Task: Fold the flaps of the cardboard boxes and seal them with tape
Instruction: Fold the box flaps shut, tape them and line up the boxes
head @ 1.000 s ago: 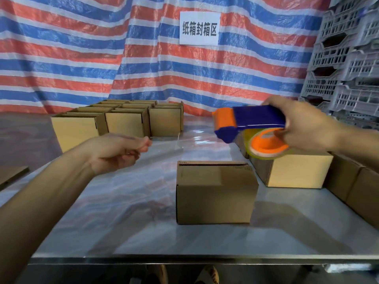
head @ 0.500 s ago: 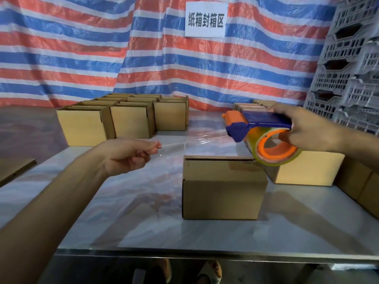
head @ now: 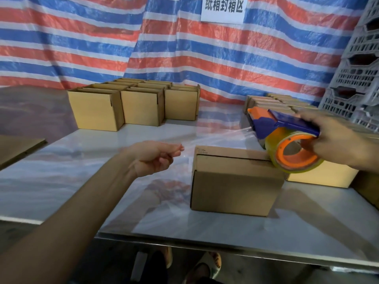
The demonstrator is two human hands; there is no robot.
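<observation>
1. Cardboard box point(head: 235, 181): stands near the front middle of the table point(head: 61, 181), long axis running left to right. Flaps are folded down, with a dark seam line along the top towards the far edge. Contents are not visible.
2. Tape dispenser point(head: 283, 128): blue and orange, held in the air over the box's far right corner with its nose pointing left. The roll of clear tape point(head: 295, 154) on an orange hub overlaps that corner; whether it touches cannot be told.
3. Tape strip point(head: 215, 138): clear, drawn taut from the dispenser's nose leftward and slightly down, passing above the box's left end.
4. Right hand point(head: 338, 140): fingers wrapped round the dispenser's handle and through the hub.
5. Left hand point(head: 153, 156): just left of the box, fingers curled, fingertips point(head: 176, 149) pinching the strip's free end.
6. Block of boxes point(head: 135, 105): far left of the table, set side by side in rows; insides not visible.
7. Second row of boxes point(head: 272, 101): far right, behind the dispenser.
8. Single box point(head: 322, 175): just behind and right of the first, partly hidden by the roll.
9. Surroundings: striped tarp point(head: 143, 48) bearing a white sign point(head: 223, 7); grey crates point(head: 359, 78) stacked at right; flat cardboard point(head: 18, 148) at left.
</observation>
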